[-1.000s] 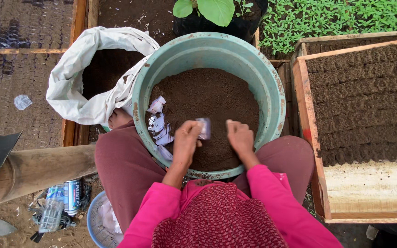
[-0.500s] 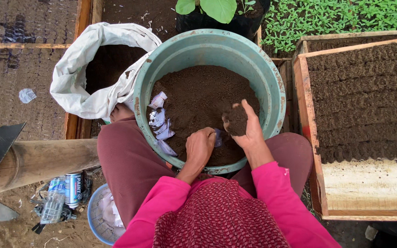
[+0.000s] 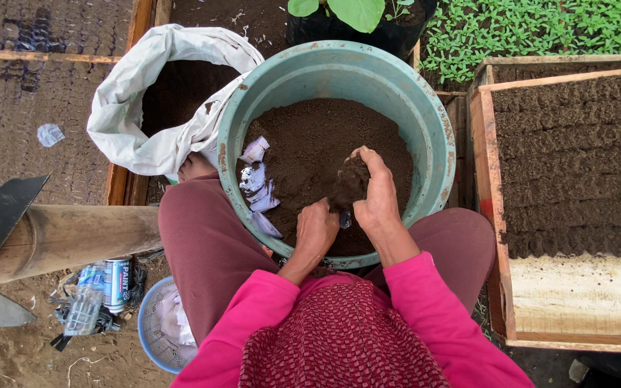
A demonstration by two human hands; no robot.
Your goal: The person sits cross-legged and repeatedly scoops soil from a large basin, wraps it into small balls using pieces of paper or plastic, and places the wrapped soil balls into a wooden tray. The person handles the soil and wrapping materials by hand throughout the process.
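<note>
A teal basin (image 3: 440, 144) half full of dark soil (image 3: 310, 144) sits between my knees. My right hand (image 3: 376, 194) cups a handful of soil (image 3: 350, 183), tipped toward my left hand (image 3: 318, 228). My left hand is closed around a small plastic bag (image 3: 344, 219), of which only a sliver shows between the hands. Several empty small plastic bags (image 3: 256, 188) lie on the soil along the basin's left inner wall.
A white sack (image 3: 145, 140) of dark soil stands open left of the basin. A wooden tray (image 3: 494, 208) packed with rows of filled soil bags lies at right. A bamboo post (image 3: 66, 237), a can (image 3: 115, 284), litter and a blue basket (image 3: 149, 330) are at lower left. Green seedlings (image 3: 540, 29) grow behind.
My right hand scooped soil from the basin, lifted it, then turned it over toward my left hand. My left hand drew the small bag back toward me.
</note>
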